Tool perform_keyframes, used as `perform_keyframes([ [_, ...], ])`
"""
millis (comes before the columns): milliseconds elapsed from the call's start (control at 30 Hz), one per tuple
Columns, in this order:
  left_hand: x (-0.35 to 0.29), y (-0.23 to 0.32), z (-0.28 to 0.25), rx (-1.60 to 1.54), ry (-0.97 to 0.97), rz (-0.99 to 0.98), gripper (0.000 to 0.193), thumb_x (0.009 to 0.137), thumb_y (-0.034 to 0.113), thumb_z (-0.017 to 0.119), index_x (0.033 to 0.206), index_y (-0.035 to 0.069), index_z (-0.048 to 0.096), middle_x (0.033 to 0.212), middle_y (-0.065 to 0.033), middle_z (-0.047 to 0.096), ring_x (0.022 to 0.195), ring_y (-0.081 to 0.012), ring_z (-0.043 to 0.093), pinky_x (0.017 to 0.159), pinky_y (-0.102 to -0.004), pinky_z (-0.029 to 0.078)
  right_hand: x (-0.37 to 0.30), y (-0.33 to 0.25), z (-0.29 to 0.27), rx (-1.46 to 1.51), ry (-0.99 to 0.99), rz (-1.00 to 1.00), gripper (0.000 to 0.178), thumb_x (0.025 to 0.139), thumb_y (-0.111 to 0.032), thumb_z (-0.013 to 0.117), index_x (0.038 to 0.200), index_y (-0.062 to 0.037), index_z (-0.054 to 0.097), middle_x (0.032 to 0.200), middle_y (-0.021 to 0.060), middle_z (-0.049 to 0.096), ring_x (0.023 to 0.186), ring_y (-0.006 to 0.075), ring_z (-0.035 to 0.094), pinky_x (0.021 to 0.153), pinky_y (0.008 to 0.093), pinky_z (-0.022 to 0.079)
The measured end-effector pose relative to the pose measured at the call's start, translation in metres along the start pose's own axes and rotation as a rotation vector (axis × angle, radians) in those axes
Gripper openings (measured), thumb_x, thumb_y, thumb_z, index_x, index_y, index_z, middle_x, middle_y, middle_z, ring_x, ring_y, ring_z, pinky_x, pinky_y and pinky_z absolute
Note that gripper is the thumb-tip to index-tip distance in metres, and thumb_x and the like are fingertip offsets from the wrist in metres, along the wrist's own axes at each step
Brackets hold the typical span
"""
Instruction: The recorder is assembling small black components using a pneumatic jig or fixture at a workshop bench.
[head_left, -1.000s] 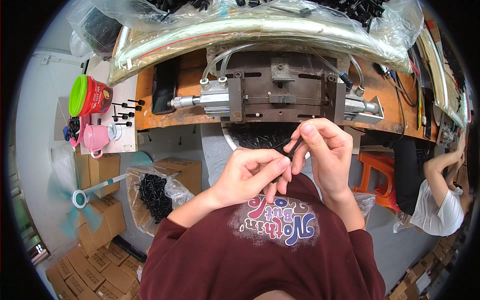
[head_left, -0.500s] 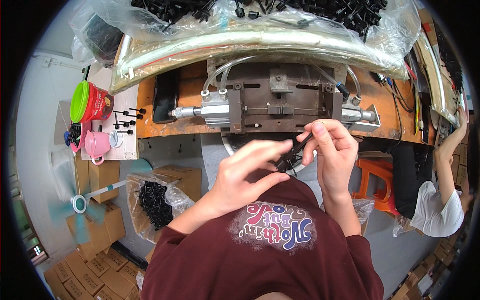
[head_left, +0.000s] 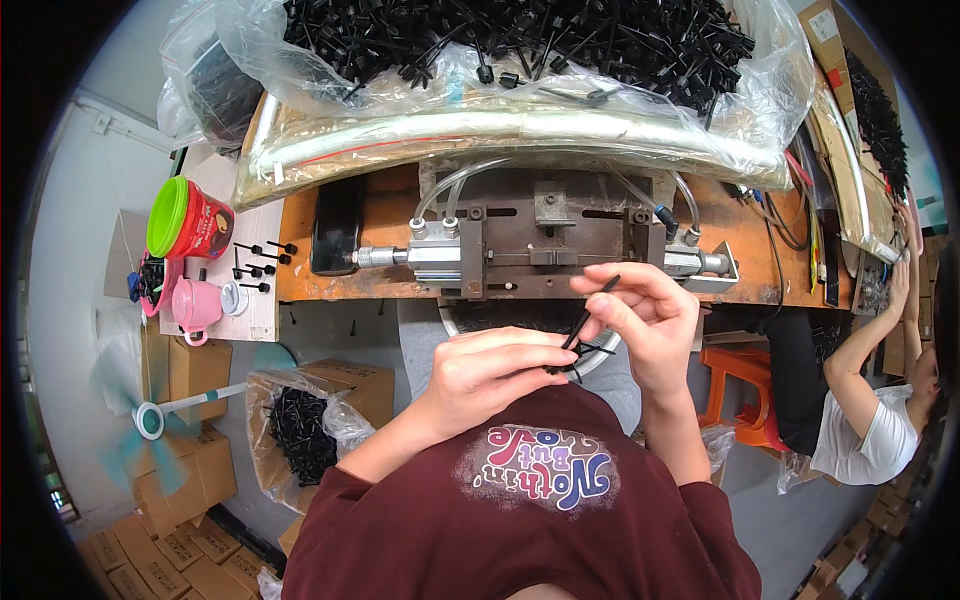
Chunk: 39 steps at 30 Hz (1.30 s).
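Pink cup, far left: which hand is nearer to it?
Left. The left hand is to the right of the cup and lower in the picture, well apart from it; the right hand is farther right, beyond the left hand.

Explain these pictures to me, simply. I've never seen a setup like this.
There is no robot here: the hands belong to a person. Every picture comes from a camera on that person's head, looking down, so the picture's left is their left. The fisheye lens bends straight edges.

The right hand holds a thin black rod by its upper end. Its lower end reaches the left hand, where more dark pieces show; exactly what that hand grips is unclear.

Beyond them, a metal fixture sits on the wooden bench. Behind it, clear plastic surrounds a heap of black parts.
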<state>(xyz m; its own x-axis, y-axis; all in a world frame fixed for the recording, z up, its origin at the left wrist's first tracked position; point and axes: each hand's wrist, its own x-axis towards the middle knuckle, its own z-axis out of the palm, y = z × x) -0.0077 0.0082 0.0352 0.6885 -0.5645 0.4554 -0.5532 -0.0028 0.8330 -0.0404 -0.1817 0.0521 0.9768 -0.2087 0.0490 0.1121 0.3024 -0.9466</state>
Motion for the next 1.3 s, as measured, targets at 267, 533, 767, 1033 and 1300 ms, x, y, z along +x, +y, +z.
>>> perform_keyframes([
  [267,-0.001,-0.006,0.003,0.034,0.018,0.035,0.025,0.071,0.006,0.081,0.095,0.005,0.074,0.095,-0.0108,0.072,0.083,-0.0232,0.071,0.070,-0.0308,0.058,0.006,0.004,-0.003,-0.324,-0.067,-0.090,0.017,0.084,0.005,0.070,0.101,0.0052,0.069,0.091,0.0121,0.071,0.064,0.0107,0.066,0.057,0.0216,0.053],
  [533,-0.004,-0.024,0.011,0.222,0.100,-0.020,0.026,0.069,0.004,0.080,0.094,0.001,0.073,0.126,-0.0161,0.061,0.092,-0.0218,0.068,0.080,-0.0326,0.057,0.109,-0.063,-0.053,-1.356,0.294,-0.841,0.027,0.079,-0.004,0.072,0.105,-0.0065,0.070,0.093,0.0045,0.068,0.067,0.0141,0.064,0.058,0.0266,0.049],
  [767,-0.008,-0.051,0.030,0.601,0.036,0.087,0.025,0.071,0.014,0.078,0.091,0.004,0.068,0.127,-0.0120,0.063,0.091,-0.0268,0.069,0.084,-0.0346,0.056,0.189,-0.078,-0.080,-2.040,0.035,-0.825,0.044,0.075,0.000,0.066,0.118,-0.0100,0.061,0.113,0.0029,0.061,0.099,0.0258,0.062,0.084,0.0375,0.053],
  [1033,-0.005,-0.056,0.043,0.817,0.004,0.159,0.027,0.068,0.013,0.079,0.091,0.005,0.069,0.127,-0.0134,0.063,0.079,-0.0240,0.068,0.079,-0.0325,0.056,0.199,-0.062,-0.071,-2.033,-0.125,-0.727,0.041,0.071,0.001,0.065,0.110,-0.0069,0.056,0.106,0.0074,0.058,0.098,0.0299,0.062,0.078,0.0412,0.053],
  [1300,0.003,-0.058,0.041,0.850,-0.073,0.109,0.028,0.065,0.013,0.080,0.090,0.006,0.068,0.127,-0.0127,0.063,0.065,-0.0199,0.064,0.065,-0.0294,0.052,0.200,-0.065,-0.075,-2.060,-0.271,-0.793,0.047,0.071,-0.007,0.073,0.113,-0.0078,0.052,0.102,0.0101,0.061,0.090,0.0316,0.065,0.075,0.0417,0.053],
])
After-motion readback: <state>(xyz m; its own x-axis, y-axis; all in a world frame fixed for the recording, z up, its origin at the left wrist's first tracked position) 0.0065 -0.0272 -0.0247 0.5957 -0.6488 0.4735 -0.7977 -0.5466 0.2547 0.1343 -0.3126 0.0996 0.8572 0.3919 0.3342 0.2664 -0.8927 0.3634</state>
